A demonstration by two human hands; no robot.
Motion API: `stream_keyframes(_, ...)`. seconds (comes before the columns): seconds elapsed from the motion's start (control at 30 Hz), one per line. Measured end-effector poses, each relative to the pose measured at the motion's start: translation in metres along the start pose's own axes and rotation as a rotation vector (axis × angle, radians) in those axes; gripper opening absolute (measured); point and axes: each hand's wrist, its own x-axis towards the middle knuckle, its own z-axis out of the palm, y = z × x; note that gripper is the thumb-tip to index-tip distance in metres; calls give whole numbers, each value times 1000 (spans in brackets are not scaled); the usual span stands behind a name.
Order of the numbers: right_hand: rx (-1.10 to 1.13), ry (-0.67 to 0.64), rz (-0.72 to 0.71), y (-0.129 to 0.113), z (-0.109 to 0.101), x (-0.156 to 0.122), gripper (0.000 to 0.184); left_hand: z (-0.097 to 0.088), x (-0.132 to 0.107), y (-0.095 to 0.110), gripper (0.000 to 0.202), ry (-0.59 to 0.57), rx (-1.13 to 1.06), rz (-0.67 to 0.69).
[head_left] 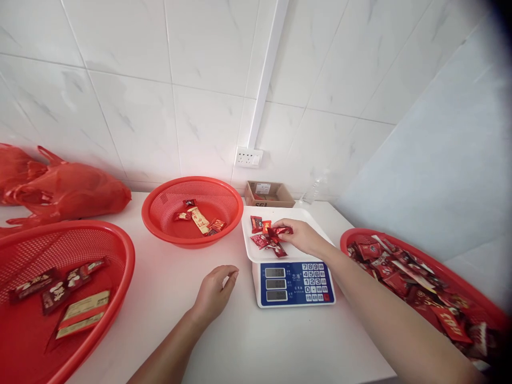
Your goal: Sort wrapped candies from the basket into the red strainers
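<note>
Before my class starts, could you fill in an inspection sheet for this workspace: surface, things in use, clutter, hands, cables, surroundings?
Surface: white table, flat.
Things in use: digital scale; white tray on it holds wrapped packets; left basket and middle basket hold a few, right basket many.
Clutter: red plastic bags at the left, cardboard box behind the tray.
Left hand: loosely curled, nothing seen in it.
Right hand: pinches a red packet over the tray.
Cables: nothing seen; white trunking runs to a wall socket.
Surroundings: tiled wall behind, pale panel at the right.
</note>
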Motion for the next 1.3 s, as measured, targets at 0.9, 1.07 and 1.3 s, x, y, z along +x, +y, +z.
stream_keyframes(0.9, 23, 152, -30, 8, -2, 2, 28, 1, 0, 0, 22, 8, -4, -1)
stream_keyframes(1.07, 58, 128, -59, 8, 4, 3, 23, 1, 0, -1, 23, -1, -14, -4)
stream_keyframes(1.3, 43, 225, -63, 17, 6, 6, 29, 1, 1, -2, 24, 9, -5, -2)
